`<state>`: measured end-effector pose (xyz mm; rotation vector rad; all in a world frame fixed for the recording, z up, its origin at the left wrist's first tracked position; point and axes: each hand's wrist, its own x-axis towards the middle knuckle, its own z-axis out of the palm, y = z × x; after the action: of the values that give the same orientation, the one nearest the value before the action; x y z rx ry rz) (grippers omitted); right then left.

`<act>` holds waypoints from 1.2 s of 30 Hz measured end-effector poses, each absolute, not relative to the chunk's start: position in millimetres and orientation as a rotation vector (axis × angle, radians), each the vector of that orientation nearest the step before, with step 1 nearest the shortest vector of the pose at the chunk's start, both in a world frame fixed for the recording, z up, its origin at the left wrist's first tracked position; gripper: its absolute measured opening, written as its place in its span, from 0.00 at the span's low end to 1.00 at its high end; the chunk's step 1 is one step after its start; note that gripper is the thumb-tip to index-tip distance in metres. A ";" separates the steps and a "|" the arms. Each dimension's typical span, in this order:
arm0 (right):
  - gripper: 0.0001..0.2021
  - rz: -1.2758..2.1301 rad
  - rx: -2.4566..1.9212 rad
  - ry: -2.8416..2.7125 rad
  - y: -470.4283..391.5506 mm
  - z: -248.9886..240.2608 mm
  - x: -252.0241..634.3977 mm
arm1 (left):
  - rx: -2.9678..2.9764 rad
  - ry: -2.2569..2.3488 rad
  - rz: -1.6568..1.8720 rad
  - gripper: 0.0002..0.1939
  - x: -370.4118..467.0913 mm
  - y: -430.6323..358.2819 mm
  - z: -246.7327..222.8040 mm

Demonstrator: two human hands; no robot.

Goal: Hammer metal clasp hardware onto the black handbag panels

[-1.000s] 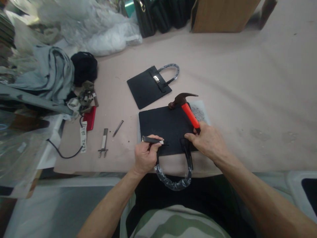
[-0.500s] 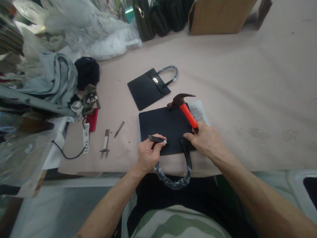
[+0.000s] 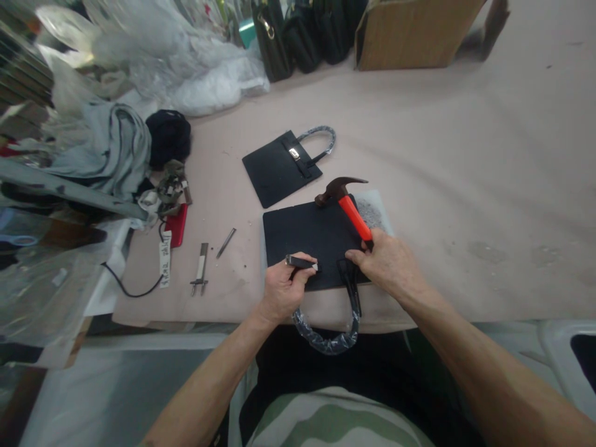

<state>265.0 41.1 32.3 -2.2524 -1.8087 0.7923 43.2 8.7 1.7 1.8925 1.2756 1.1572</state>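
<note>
A black bag panel [image 3: 307,230] lies on a pale board [image 3: 382,205] at the table's near edge. Its handle [image 3: 326,343], wrapped in clear plastic, hangs over that edge toward me. My left hand [image 3: 285,287] pinches a short dark metal punch [image 3: 300,262] above the panel's lower part; whether its tip touches the leather I cannot tell. In my right hand [image 3: 388,257] is a claw hammer [image 3: 354,217] with an orange grip, its head over the panel's far side. The thumb of that hand rests by the handle's base.
Farther back lies a second black bag panel [image 3: 282,171] with a handle and metal clasp. A thin metal rod [image 3: 226,243] and a forked metal tool [image 3: 200,270] lie on the left, near a red item [image 3: 177,226]. A cardboard box [image 3: 414,34] and black bags [image 3: 302,37] stand behind.
The left hand has shifted slightly right with the punch, which lies a little differently. My right hand and the hammer are almost unmoved. The whole view has drifted slightly.
</note>
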 end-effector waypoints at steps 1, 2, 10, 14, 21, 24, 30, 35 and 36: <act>0.14 0.787 -2.253 -1.812 41.0 32.1 265.1 | 1.893 1.289 1.160 0.04 44.6 8.4 2.5; 0.14 0.784 -2.251 -1.816 40.9 31.8 265.2 | 1.894 1.304 1.161 0.04 46.4 8.0 3.4; 0.15 0.778 -2.251 -1.827 40.4 31.0 265.9 | 1.952 1.353 1.116 0.04 57.1 8.0 5.5; 0.13 0.795 -2.224 -1.826 39.8 34.7 266.0 | 2.008 1.310 1.117 0.05 57.5 10.5 1.0; 0.12 0.839 -2.066 -1.745 35.8 29.9 272.8 | 2.089 1.276 1.121 0.06 59.0 12.0 1.3; 0.17 0.940 -1.975 -1.648 29.9 43.5 277.0 | 2.167 1.242 1.100 0.05 58.8 12.4 1.9; 0.19 0.642 -1.840 -1.675 -7.0 127.5 288.7 | 2.157 1.231 1.080 0.05 59.3 12.6 -0.2; 0.21 0.404 -1.732 -2.046 -37.3 144.3 303.3 | 2.153 1.226 1.065 0.05 59.9 12.7 -5.8; 0.22 0.390 -1.712 -2.128 -39.5 143.9 305.4 | 2.156 1.236 1.057 0.05 60.0 12.9 -6.9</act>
<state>305.4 -39.5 143.9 -1.7125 -2.1281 0.3901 60.0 12.9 -6.9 2.1564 1.2358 1.0572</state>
